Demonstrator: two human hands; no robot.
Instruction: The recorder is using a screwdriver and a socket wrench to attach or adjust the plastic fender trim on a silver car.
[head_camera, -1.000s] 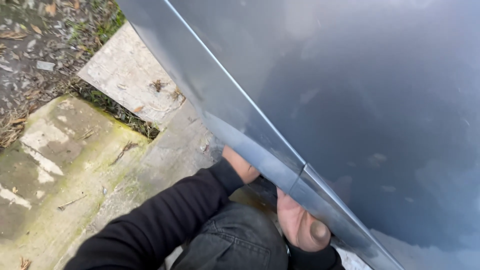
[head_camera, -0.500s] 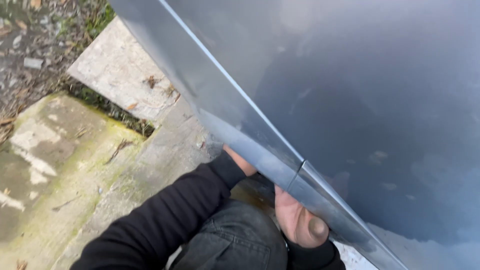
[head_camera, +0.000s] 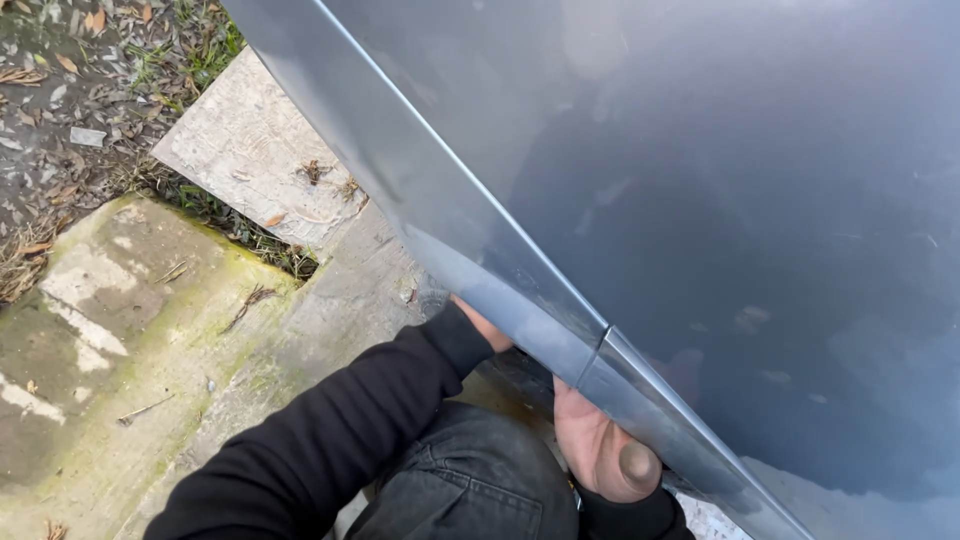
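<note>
The panel (head_camera: 720, 200), a big grey sheet of car bodywork, is filling the right and upper part of the view, and its lower edge is running as a long trim strip (head_camera: 560, 330) diagonally from the upper left down to the lower right. That diagonal is the long axis. Both hands are working from below it, so the panel is lying above and to the right of each grip.

The right hand (head_camera: 600, 450) is sitting at the lower end of the strip, just past a seam (head_camera: 600, 345) where 2 sections of trim are meeting. Its thumb is pressing up against the underside of the edge, and the fingers are curling behind the panel, out of sight. It seems to be gripping the edge, but I cannot tell how tightly.

The left hand (head_camera: 480, 322) is further up the strip, its black sleeve (head_camera: 330, 440) reaching in from the lower left. Only the wrist and the heel of the hand are showing. The rest is going under the panel, so I cannot tell whether that grip is wide, narrow or holding anything.

The right hand is the nearer to the seam. Dark jeans (head_camera: 470, 480) are showing between the arms, and mossy paving (head_camera: 130, 330) is lying off to the left.
</note>
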